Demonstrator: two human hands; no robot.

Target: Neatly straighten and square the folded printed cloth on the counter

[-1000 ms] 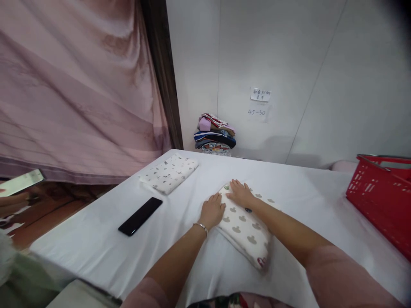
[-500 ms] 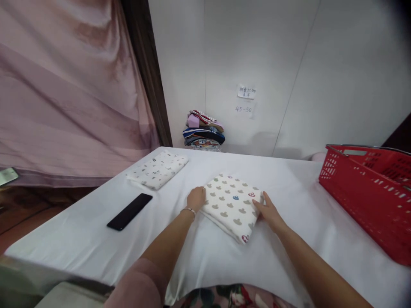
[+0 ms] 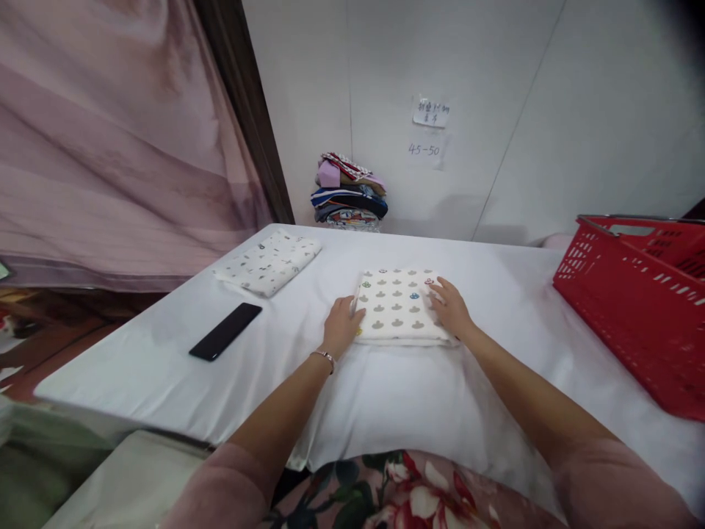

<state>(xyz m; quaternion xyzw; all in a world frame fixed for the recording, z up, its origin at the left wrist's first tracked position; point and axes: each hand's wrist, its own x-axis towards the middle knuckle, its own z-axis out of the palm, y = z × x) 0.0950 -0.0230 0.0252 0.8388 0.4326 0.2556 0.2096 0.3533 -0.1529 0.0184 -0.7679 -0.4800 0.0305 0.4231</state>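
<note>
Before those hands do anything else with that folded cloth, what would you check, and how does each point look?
1. Left hand at the folded patterned cloth: ok, touching its left edge.
2. Right hand on the cloth: ok, lying on its right side.
3. Cloth lies flat on the white table: ok.
4. Black phone apart from the cloth: ok.
5. Red basket apart from the hands: ok, off to the right.
6. Fold neat underneath: cannot tell.

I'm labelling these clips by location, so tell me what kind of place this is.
Probably a small indoor workroom for folding laundry or textiles. A folded patterned cloth lies on a white-covered table, a stack of folded fabrics sits by the wall, a red basket stands at the right, and a handwritten note is stuck up.
</note>
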